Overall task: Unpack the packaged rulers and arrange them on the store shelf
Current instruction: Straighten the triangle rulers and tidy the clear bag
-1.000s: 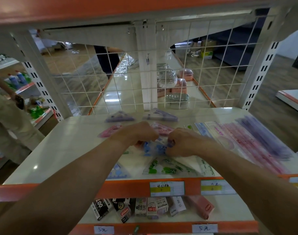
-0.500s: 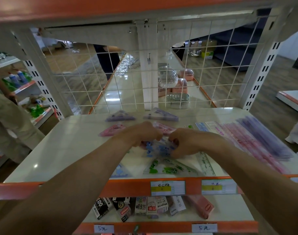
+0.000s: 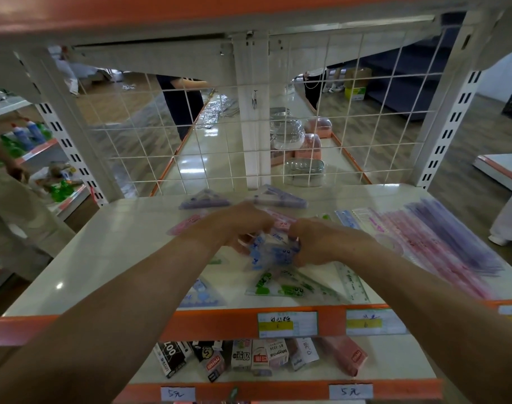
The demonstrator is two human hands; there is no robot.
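Observation:
Both hands meet over the middle of the white shelf (image 3: 109, 258). My left hand (image 3: 237, 225) and my right hand (image 3: 322, 243) grip a clear packet of blue-printed rulers (image 3: 273, 253) between them, fingers curled round its edges. Under it lies a green-printed triangular ruler (image 3: 281, 287). A blue triangle ruler (image 3: 202, 295) lies front left. Pink triangle rulers (image 3: 187, 223) and purple triangle rulers (image 3: 278, 196) lie farther back. Long pink straight rulers (image 3: 418, 243) and purple straight rulers (image 3: 456, 231) are fanned out on the right.
A white wire grid (image 3: 208, 135) backs the shelf. Price labels (image 3: 287, 325) sit on the orange front edge. Small boxed goods (image 3: 249, 357) fill the shelf below. A person in beige (image 3: 7, 205) stands at the left; another stands behind the grid.
My hands have shifted slightly, and the blue ruler packet now shows more between them, lifted a little off the shelf.

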